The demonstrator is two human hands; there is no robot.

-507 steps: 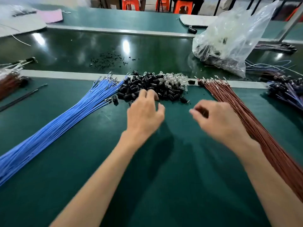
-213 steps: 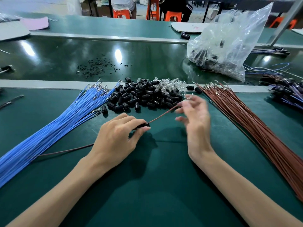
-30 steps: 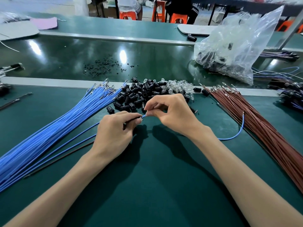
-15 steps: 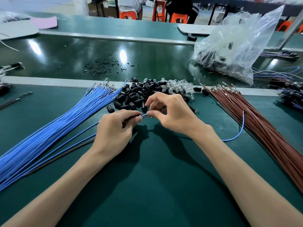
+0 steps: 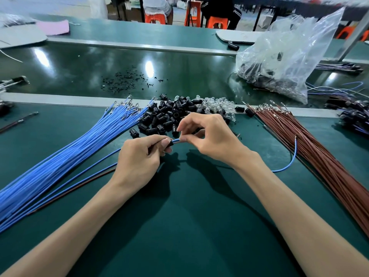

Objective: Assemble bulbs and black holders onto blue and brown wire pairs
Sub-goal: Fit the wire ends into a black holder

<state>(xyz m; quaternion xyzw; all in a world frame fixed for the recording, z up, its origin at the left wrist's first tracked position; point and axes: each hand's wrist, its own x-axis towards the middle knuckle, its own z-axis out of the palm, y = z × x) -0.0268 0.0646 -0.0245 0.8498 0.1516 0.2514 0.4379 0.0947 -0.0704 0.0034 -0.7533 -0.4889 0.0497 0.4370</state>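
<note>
Just in front of the heap of small black plastic holders (image 5: pixel 163 116), both hands meet over the dark green table mat (image 5: pixel 189 226).
- Left hand (image 5: pixel 139 156) pinches one black holder (image 5: pixel 169 144) at thumb and forefinger. A thin brown wire (image 5: pixel 75 188) trails out from under it, toward the near left.
- Right hand (image 5: pixel 211 140) pinches the end of a single blue wire (image 5: pixel 287 166) at that holder's mouth. The tail loops away right of the heap.
- Whether the blue end is seated cannot be told, as fingers cover it.

Progress, as judged: one unit is mid-build, with wires going in and the bulb still to fit. The clear glass bulbs (image 5: pixel 215 105) lie at the heap's right side. The fanned blue wire bundle (image 5: pixel 69 152) to the left and the brown wire bundle (image 5: pixel 319 156) to the right are both thick, so most of the work remains.

Room: the forearms work the mat between the two bundles, nearer than the heap. A grey rail (image 5: pixel 60 97) runs just behind the heap. A wide elbow swing would likely drag wires.
</note>
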